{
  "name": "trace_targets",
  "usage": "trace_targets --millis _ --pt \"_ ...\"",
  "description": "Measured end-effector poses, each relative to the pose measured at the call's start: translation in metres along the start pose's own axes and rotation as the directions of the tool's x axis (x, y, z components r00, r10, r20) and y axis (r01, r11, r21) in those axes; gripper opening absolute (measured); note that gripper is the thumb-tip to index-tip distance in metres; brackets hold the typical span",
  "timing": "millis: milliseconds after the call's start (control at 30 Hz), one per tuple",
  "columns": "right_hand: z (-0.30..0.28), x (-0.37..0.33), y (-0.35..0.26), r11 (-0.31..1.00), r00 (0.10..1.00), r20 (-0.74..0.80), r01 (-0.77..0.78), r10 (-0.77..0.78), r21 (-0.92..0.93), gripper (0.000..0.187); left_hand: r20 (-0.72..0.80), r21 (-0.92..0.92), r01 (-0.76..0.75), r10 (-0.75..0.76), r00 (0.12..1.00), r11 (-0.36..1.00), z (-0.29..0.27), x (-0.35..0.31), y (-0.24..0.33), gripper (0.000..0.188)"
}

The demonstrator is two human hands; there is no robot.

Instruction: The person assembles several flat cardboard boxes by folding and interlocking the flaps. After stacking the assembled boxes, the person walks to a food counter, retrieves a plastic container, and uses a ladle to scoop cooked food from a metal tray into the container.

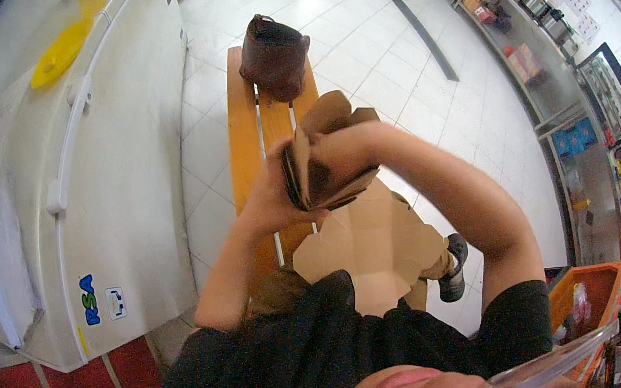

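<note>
Above my lap, my left hand (pixel 277 192) grips a partly folded brown cardboard box (pixel 305 164) from its left side, fingers wrapped round the edge. My right hand (pixel 331 158) reaches in from the right between the raised cardboard panels, and its fingers are hidden there. Rounded flaps of the box stick up beyond the right wrist. Across my thighs lies a flat, unfolded cardboard blank (pixel 368 237) with cut corners and crease lines.
A slatted wooden bench (pixel 243 136) stretches ahead of me, with a brown bag (pixel 274 60) on its far end. On the left is a white chest freezer (pixel 126 180) carrying a yellow plastic item (pixel 61 56). Loaded metal shelves (pixel 574 117) and an orange crate (pixel 590 290) stand right.
</note>
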State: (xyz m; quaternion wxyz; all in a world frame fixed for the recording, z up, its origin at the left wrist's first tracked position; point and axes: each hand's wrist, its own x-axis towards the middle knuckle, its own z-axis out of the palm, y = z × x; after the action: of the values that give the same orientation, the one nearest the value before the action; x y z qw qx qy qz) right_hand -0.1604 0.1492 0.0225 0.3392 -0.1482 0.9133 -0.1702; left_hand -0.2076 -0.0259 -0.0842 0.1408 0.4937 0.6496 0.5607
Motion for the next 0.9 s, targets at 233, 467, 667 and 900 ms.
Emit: trace_targets --millis 233,467,667,900 --pt "0.032 0.027 -0.002 0.946 0.971 -0.085 -0.239 0.225 -0.219 0.07 -0.037 -0.107 -0.054 0.051 0.998 0.993 0.008 -0.002 -0.024 0.126" --pt "0.027 0.015 0.014 1.0 1.0 -0.004 0.011 -0.011 0.011 0.046 0.015 0.046 -0.128 0.128 0.992 0.991 0.008 0.007 -0.018 0.123" --pt "0.114 -0.108 -0.025 0.943 0.031 -0.942 0.0 0.333 0.333 0.049 -0.271 0.213 -0.148 0.204 0.941 0.966 0.022 -0.026 -0.023 0.115" --pt "0.415 -0.092 0.002 0.453 -0.188 -0.438 0.046 0.879 0.89 0.063 0.553 0.329 -0.687 0.458 0.696 0.648 0.102 -0.089 -0.004 0.063"
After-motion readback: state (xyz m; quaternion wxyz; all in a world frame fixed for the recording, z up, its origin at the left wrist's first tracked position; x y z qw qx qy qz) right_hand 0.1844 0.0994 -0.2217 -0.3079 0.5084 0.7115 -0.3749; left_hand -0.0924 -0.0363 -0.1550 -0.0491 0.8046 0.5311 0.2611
